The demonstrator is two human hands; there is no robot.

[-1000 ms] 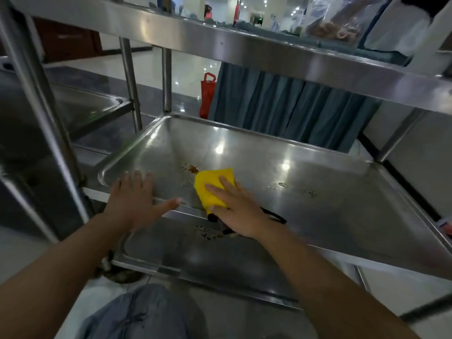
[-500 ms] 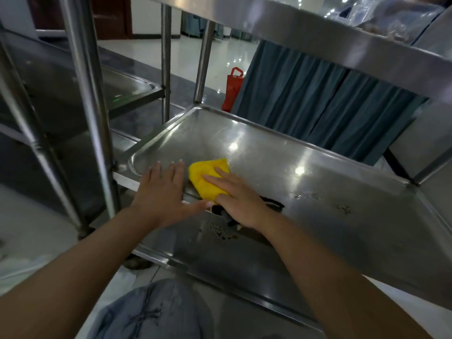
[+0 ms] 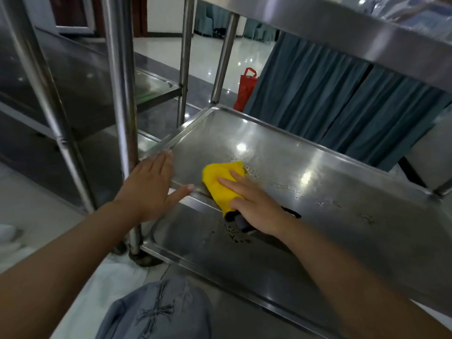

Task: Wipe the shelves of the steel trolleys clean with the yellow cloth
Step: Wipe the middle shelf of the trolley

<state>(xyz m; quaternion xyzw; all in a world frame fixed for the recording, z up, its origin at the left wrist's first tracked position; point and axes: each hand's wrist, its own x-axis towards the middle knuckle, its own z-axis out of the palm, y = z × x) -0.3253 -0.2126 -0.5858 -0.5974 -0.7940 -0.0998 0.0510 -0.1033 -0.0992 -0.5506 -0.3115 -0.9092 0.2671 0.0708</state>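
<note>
The yellow cloth (image 3: 221, 181) lies on the middle shelf (image 3: 330, 182) of the steel trolley, near its front left corner. My right hand (image 3: 254, 204) presses flat on the cloth with straight fingers; a dark object sticks out under the palm. My left hand (image 3: 152, 185) rests open on the shelf's front left rim, fingers spread, thumb along the edge. Brown specks dot the shelf beside the cloth and further right (image 3: 367, 217). The lower shelf (image 3: 203, 243) shows below with dark crumbs (image 3: 232, 232).
The trolley's upright post (image 3: 119, 94) stands just left of my left hand. A second steel trolley (image 3: 80, 94) is at left. The top shelf (image 3: 342, 28) overhangs. Teal drapes (image 3: 330, 104) and a red bag (image 3: 247, 89) are behind. My knee (image 3: 156, 311) is below.
The view has swung left and closer. My right hand has pushed the cloth a little farther onto the shelf. My left hand stays on the front left rim.
</note>
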